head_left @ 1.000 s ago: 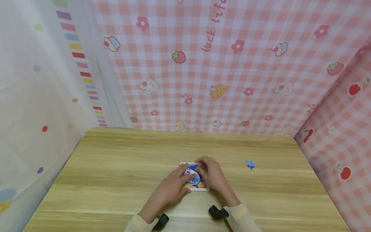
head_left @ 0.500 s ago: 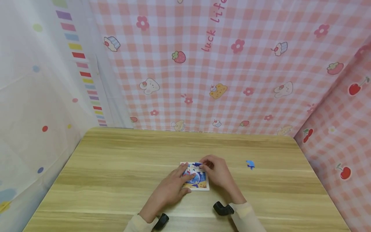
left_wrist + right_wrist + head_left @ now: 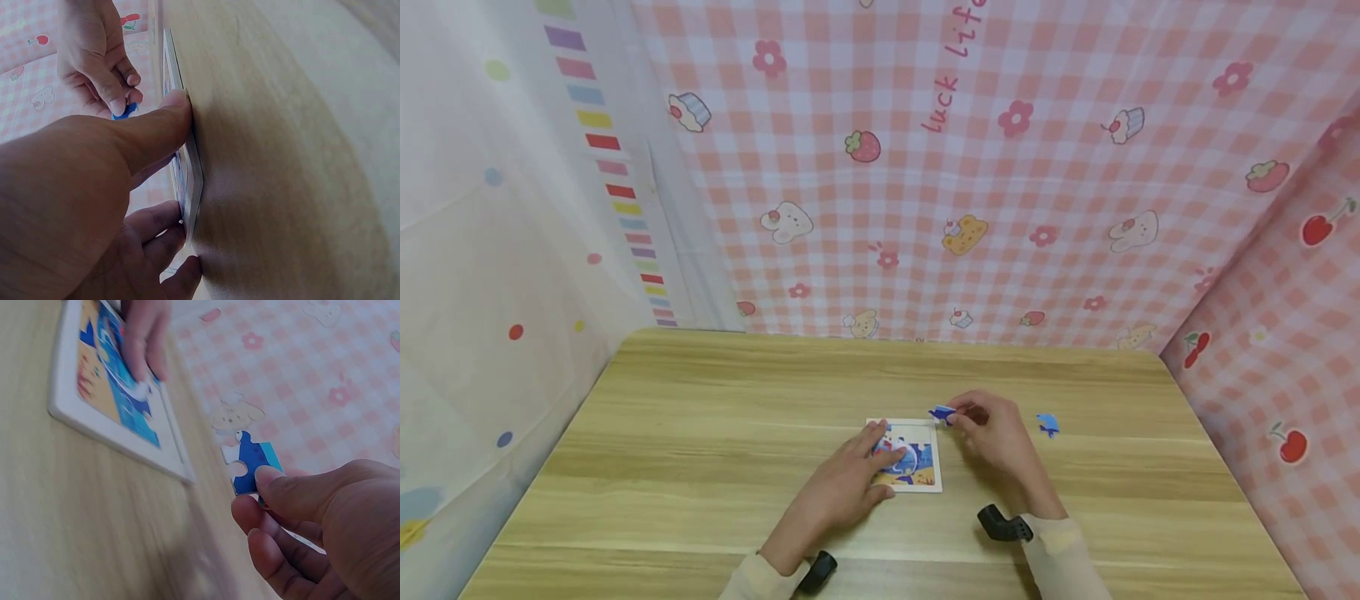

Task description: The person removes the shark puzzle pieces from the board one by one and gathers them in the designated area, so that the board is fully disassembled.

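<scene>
Dark blue with a lighter blue edge, a puzzle piece [image 3: 249, 461] is pinched in the right hand [image 3: 996, 429], whose grip is closed down to the piece's thickness between thumb and index finger. Held off the counter [image 3: 730, 450], the piece sits just beyond the white-rimmed puzzle tray [image 3: 938, 471], between one and two o'clock from its middle. Left of that, the left hand [image 3: 842, 483] comes in from eight o'clock; its grip is spread, fingers extended over the printed puzzle and thumb at the tray's near edge. Bare white backing shows in the tray toward twelve and one o'clock. Another blue piece [image 3: 1047, 426] lies loose on the counter, near the right hand at three o'clock. Pink gingham cloth [image 3: 910, 275] hangs at twelve o'clock, behind the wood-grain counter.
</scene>
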Demonstrator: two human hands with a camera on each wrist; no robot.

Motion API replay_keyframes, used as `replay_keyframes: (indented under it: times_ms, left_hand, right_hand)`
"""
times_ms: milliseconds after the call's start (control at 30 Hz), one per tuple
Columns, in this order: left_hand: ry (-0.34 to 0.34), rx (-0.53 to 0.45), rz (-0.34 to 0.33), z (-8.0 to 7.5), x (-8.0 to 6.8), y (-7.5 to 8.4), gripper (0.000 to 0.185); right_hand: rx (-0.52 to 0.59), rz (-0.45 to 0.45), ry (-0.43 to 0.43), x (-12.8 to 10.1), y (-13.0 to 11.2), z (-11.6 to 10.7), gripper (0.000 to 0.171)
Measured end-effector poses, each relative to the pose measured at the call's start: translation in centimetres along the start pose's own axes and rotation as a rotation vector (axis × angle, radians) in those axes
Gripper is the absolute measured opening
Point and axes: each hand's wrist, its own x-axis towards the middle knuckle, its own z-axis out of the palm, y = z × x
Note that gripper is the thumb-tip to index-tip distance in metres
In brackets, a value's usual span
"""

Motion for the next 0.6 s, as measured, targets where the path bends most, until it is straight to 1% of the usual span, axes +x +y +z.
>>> replay_keyframes:
  times_ms: [300,600]
  left_hand:
    - [-0.010,-0.007,-0.005,-0.1,0.0,0.0,0.057]
    - [-0.017,-0.003,-0.011,-0.1,0.0,0.0,0.057]
  right_hand:
    - [0.000,0.027,0.046,0.2,1.2,-1.9,0.011]
    - [0.003,0.068,0.053,-0.1,2.8,-4.2,0.012]
